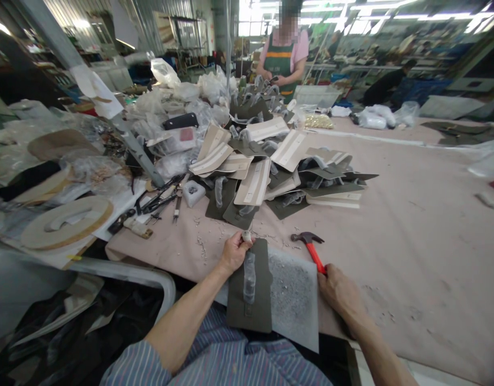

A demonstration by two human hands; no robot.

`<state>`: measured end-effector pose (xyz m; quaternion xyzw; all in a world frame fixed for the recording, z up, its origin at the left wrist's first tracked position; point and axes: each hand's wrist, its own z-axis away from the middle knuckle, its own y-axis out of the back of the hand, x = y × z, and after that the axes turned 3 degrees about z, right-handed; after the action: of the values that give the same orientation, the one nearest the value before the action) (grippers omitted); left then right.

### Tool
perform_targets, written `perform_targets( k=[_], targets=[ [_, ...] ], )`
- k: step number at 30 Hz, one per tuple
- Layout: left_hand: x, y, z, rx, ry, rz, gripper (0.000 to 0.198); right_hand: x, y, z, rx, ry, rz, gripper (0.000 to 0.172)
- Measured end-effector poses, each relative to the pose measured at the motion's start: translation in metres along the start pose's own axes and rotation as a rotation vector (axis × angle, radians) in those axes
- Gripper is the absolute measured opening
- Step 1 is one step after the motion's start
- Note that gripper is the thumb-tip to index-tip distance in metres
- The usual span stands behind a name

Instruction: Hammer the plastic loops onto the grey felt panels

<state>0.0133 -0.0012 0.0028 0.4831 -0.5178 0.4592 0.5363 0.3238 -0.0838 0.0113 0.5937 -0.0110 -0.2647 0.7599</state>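
Note:
My right hand (338, 288) is wrapped round the red handle of a claw hammer (311, 244), whose dark head rests over the table to the right of the panel. At the near table edge lies a flat dark olive panel (260, 289), with a plastic-wrapped strap (249, 279) along its middle. My left hand (234, 253) is closed at the panel's top left corner, a whitish wrapped fingertip showing there. Under the panel's right side sits a grey, pitted board (294, 297). Anything small between the left fingers is hidden.
Ahead is a heap of olive and cream panels (255, 179). Tools (160, 201), a white block (193, 193) and a tape roll (65, 221) lie left, above a bin (166, 284) of dark pieces. A co-worker in a green apron (279, 64) stands across the table.

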Motion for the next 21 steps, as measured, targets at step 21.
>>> perform_targets(
  k=[21],
  targets=[
    [-0.003, -0.004, 0.006, -0.021, -0.131, -0.157, 0.014, -0.116, 0.072, 0.082, 0.12, 0.478, 0.078, 0.019]
  ],
)
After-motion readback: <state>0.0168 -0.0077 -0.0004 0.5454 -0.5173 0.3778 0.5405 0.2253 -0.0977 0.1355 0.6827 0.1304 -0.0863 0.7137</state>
